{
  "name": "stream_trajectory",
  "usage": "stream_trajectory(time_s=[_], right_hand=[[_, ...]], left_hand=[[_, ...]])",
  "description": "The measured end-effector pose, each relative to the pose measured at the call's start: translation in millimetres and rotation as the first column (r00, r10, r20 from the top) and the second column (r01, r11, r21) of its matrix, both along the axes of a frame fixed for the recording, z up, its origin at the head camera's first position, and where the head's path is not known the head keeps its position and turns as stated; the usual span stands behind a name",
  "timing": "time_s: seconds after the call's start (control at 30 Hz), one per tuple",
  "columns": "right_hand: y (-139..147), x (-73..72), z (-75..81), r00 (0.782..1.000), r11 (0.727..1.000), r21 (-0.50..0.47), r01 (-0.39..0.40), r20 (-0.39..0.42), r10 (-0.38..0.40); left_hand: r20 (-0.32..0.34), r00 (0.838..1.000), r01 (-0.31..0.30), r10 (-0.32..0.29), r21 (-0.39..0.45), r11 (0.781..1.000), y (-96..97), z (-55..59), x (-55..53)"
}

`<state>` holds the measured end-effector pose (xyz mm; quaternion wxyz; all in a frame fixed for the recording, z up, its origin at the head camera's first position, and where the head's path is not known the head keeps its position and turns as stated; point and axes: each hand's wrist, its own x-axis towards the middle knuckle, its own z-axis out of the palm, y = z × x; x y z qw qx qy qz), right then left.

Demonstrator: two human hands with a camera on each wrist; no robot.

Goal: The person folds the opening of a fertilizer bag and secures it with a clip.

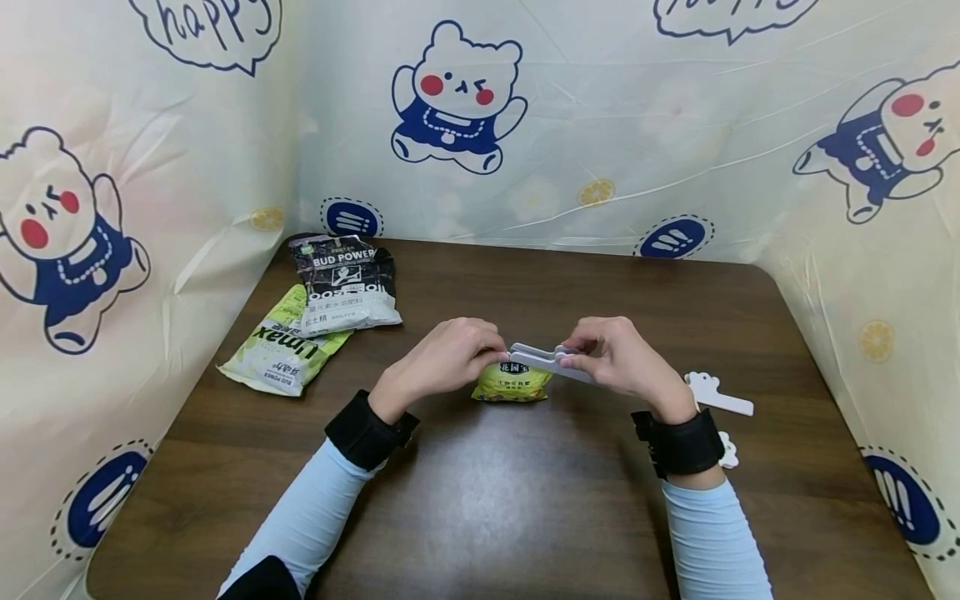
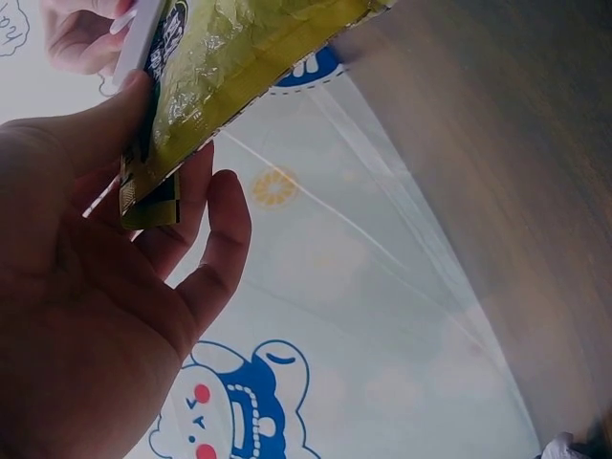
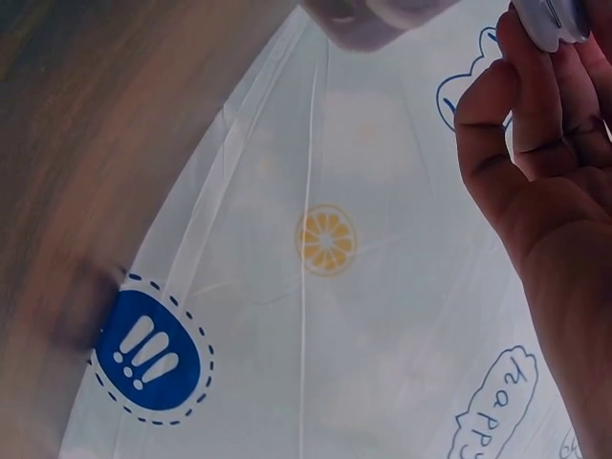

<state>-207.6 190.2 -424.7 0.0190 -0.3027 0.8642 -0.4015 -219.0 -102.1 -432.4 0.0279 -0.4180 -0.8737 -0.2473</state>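
Observation:
My left hand (image 1: 448, 357) pinches the top corner of a small yellow-green bag (image 1: 512, 386) with thumb and fingers. In the left wrist view the bag (image 2: 239, 72) hangs from that grip, with a folded strip at its corner. A pale grey bag clip (image 1: 542, 360) lies along the bag's top edge, tilted down to the right. My right hand (image 1: 621, 357) grips the clip near its right part, thumb in front. In the right wrist view the clip's rounded end (image 3: 559, 21) shows at the fingertips; the rest of it is out of frame.
At the back left of the brown table (image 1: 487, 517), a black and white bag (image 1: 347, 292) overlaps a green and white bag (image 1: 277, 354). A white clip (image 1: 723, 396) lies beyond my right wrist, and another white piece (image 1: 727, 450) is partly hidden behind the wristband.

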Motion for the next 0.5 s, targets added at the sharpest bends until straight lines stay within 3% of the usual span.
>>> stream_trajectory(time_s=[0.5], right_hand=[[-3.4,0.4,-0.5,1.000,1.000,0.022,-0.010,-0.018,0.010]], left_hand=[[0.029,1.000,0.002,-0.002,0.002,1.000,-0.6,2.2,1.6]])
